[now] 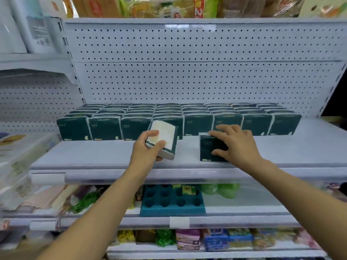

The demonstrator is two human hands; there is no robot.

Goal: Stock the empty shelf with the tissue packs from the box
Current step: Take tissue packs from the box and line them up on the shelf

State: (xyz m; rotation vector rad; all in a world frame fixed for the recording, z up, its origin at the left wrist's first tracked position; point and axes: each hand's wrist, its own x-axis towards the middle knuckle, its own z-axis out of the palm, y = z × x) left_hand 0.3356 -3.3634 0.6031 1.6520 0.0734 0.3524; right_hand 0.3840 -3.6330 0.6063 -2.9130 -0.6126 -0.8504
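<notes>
- Left hand (pixel 148 147) grips a tilted pack (pixel 165 139), pale face up, above the shelf (pixel 93 154).
- Right hand (pixel 234 145) grasps a dark pack (pixel 208 149) standing on the shelf.
- Rows (pixel 178 117) of packs stand behind, against the pegboard (pixel 187 72).

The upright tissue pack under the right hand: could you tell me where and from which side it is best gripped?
Grip the upright tissue pack across its two narrow sides, coming from above and the front. It stands free on the shelf, with open space left and right, while the stocked row blocks the back. The right hand already rests over its top there.
</notes>
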